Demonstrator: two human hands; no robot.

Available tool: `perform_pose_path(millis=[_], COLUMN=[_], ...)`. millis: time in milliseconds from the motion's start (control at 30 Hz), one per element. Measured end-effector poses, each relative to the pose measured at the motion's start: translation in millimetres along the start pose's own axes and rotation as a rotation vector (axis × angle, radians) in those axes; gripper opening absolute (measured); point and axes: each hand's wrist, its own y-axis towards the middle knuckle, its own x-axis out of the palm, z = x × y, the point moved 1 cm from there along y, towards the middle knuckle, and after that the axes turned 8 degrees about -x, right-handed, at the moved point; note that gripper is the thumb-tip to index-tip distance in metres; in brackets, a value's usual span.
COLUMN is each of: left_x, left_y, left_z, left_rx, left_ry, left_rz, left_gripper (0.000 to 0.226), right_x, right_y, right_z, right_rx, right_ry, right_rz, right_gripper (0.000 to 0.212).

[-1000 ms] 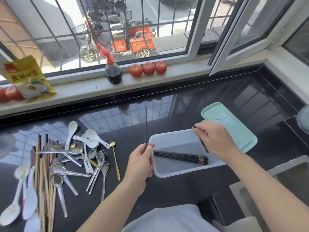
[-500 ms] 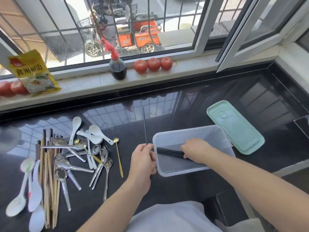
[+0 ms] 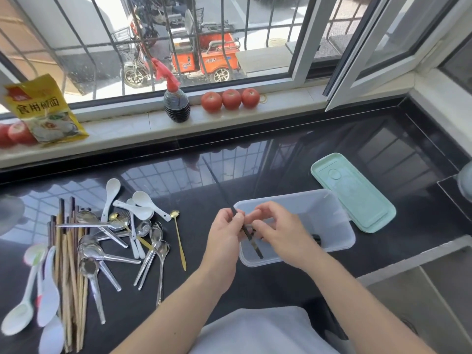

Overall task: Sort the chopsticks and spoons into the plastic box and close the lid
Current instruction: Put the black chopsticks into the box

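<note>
A clear plastic box (image 3: 332,213) stands on the black counter, with dark chopsticks lying inside, mostly hidden under my right hand. My left hand (image 3: 226,235) grips one black chopstick (image 3: 222,192) that slants from the far counter down over the box's left end. My right hand (image 3: 281,232) hovers over the box, its fingertips touching the lower part of that chopstick. The mint green lid (image 3: 355,192) lies to the right of the box. Wooden chopsticks (image 3: 69,264), metal spoons (image 3: 107,254) and white spoons (image 3: 139,208) lie in a pile at the left.
A windowsill at the back carries a dark spray bottle (image 3: 176,103), three tomatoes (image 3: 231,99) and a yellow packet (image 3: 43,111). An open window sash (image 3: 378,60) juts in at the right. A thin gold spoon (image 3: 180,238) lies between the pile and my left hand.
My right hand let go of the chopstick it laid in the box and moved left to meet my left hand. The chopstick in my left hand tilted from upright to slanting over the box.
</note>
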Motion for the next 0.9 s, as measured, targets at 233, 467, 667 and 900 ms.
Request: perform_pose_path(millis=[233, 467, 667, 900], left_x=[7, 1, -19, -13], left_y=[-6, -1, 3, -2], left_z=[-5, -5, -8, -15], left_rx=[0.068, 0.064, -0.071, -0.142], left_ry=[-0.023, 0.172, 0.109, 0.181], left_rz=[-0.103, 0.044, 0.335, 0.337], left_gripper=[0.011, 0.009, 0.019, 0.02], right_x=[6, -21, -79, -44], right_y=[-16, 6, 41, 50], right_z=[-7, 14, 74, 82], right_rx=[-0.014, -0.272, 0.022, -0.027], right_ry=[0.051, -0.34, -1.024, -1.362], right_rz=[0.042, 0.189, -0.335, -0.637], right_gripper=[0.06, 0.017, 0.014, 0.023])
